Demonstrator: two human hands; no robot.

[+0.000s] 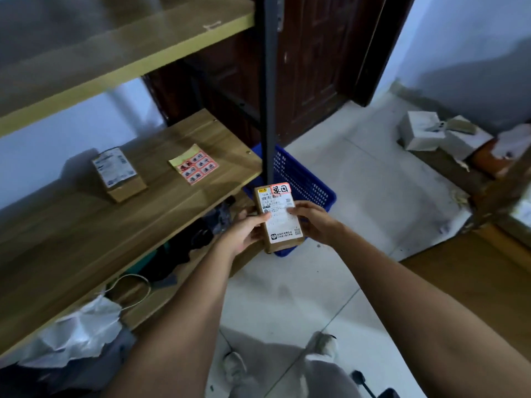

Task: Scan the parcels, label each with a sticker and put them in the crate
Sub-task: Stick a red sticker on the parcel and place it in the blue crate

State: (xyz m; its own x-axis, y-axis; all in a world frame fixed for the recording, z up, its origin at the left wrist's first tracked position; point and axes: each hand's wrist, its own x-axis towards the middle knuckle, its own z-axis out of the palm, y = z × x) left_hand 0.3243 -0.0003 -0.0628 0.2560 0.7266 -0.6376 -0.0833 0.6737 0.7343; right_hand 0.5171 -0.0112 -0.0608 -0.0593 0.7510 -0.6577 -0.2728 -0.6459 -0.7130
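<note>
Head view. Both hands are holding one parcel (278,218), a small brown box with a white shipping label on top. The left hand (246,229) is gripping its left edge, thumb lying across the label; the right hand (311,221) is gripping the right edge, fingertips curling onto the label. The hands are sitting close together with only the box between them.

An orange sticker (281,189) is sitting on the far top corner of the box, so labelling looks done for this one.

Key relation: the blue crate (301,179) is standing on the floor directly beyond and below the held parcel, partly hidden by it. The parcel's long axis is pointing away from the person, roughly toward the crate. The right hand is lying slightly nearer the crate's open side. Judgement: next move is a short forward-and-down drop.

A black shelf post (269,96) is rising just left of the crate, close to the drop path.

Surface: a wooden shelf (86,225) to the left is carrying a second parcel (117,173) and a sticker sheet (194,167), well apart from each other.

Room: pale tiled floor (359,196), dark wooden door (310,67) behind; dim light, edges blurring.
</note>
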